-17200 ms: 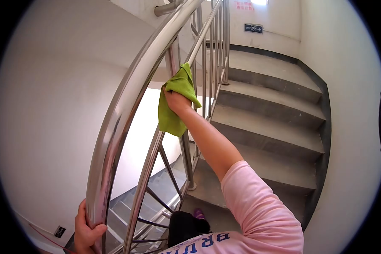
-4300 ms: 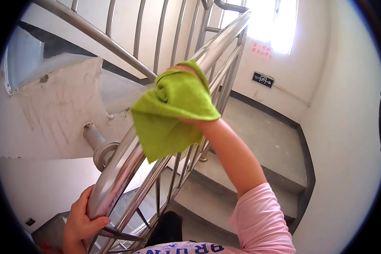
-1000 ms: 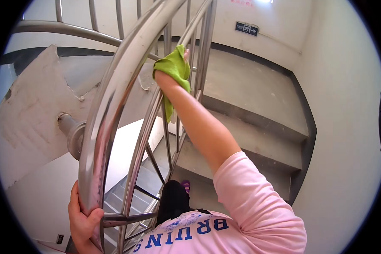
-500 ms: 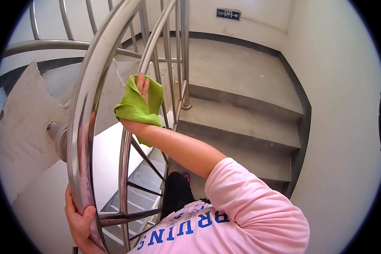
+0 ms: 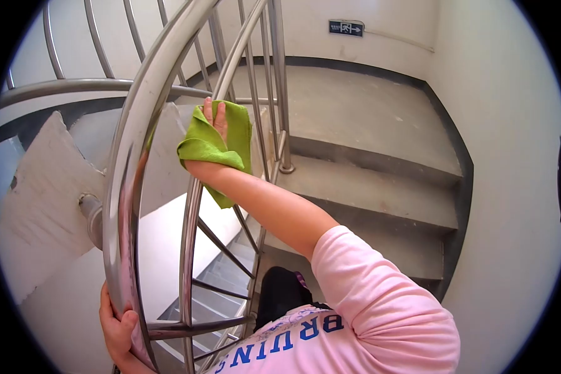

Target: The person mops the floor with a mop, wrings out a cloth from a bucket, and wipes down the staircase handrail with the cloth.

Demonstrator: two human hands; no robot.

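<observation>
My right hand (image 5: 217,118) is closed around a green cloth (image 5: 237,131) and presses it against the thinner lower rail (image 5: 234,59) of the metal railing. The cloth wraps over the palm, and a few fingertips show above it. Part of it hangs below my wrist. At the lower left, my left hand (image 5: 117,327) grips the thick, shiny top handrail (image 5: 119,206), with the thumb on the near side and the fingers on the outer side.
Grey steps (image 5: 380,193) lead up on the right to a landing (image 5: 355,93). An exit sign (image 5: 346,27) is on the far wall. Upright bars (image 5: 283,75) stand along the railing. Lower stairs (image 5: 215,290) show through the bars. A white wall (image 5: 511,206) borders the right side.
The camera view has shifted, so the steps and sign sit farther right and lower. My right hand with the cloth appears slightly higher along the rail. My left hand keeps its grip.
</observation>
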